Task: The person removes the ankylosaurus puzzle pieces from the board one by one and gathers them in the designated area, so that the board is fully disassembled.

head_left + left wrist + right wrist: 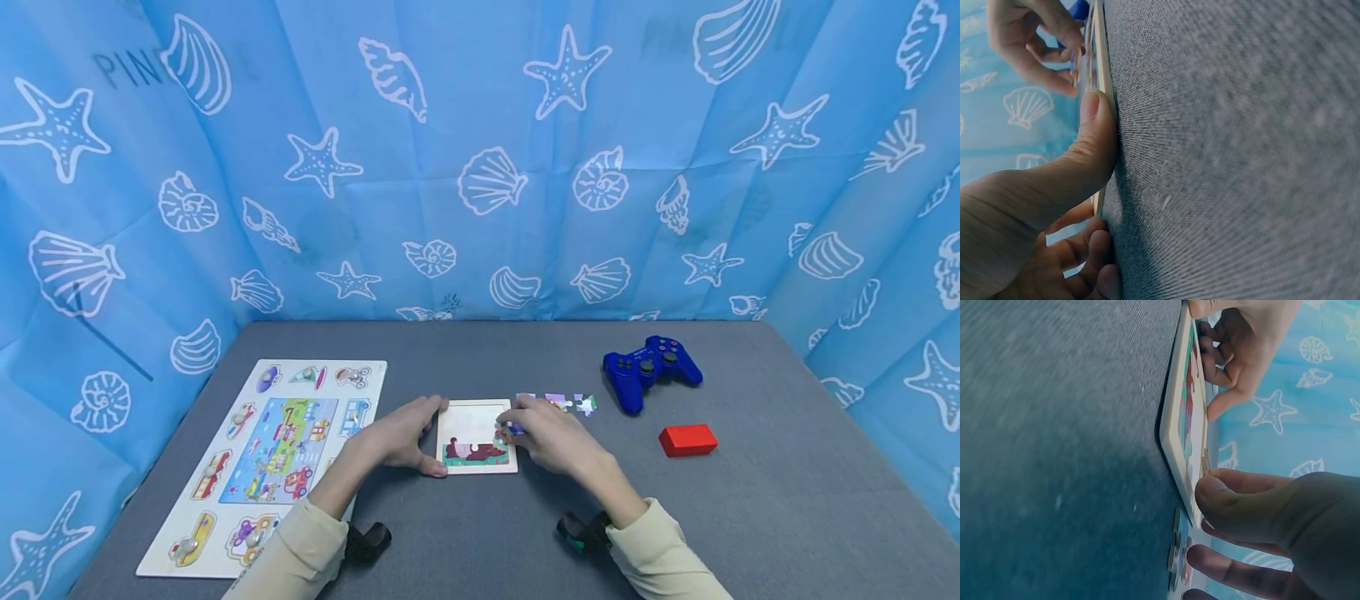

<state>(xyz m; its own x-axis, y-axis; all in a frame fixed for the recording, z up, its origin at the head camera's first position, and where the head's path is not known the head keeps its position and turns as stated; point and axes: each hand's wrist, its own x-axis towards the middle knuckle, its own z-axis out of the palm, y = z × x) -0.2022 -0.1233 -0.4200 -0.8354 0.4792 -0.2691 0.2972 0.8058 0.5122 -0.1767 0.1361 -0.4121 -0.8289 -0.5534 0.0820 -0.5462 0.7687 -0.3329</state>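
A small wooden jigsaw tray lies on the table in front of me. Fitted pieces with a dark red and green picture fill its lower part; pale bare wood shows above. My left hand grips the tray's left side, thumb at the near corner and a finger at the far one. Over the tray's right side, my right hand pinches a jigsaw piece between thumb and forefinger, seen edge-on in the right wrist view. Several loose jigsaw pieces lie just beyond that hand, partly hidden by it.
To the left, a large peg puzzle board with vehicle pictures lies partly under the left forearm. A blue game controller and a red block are at the right. Behind the table hangs a blue shell-patterned curtain.
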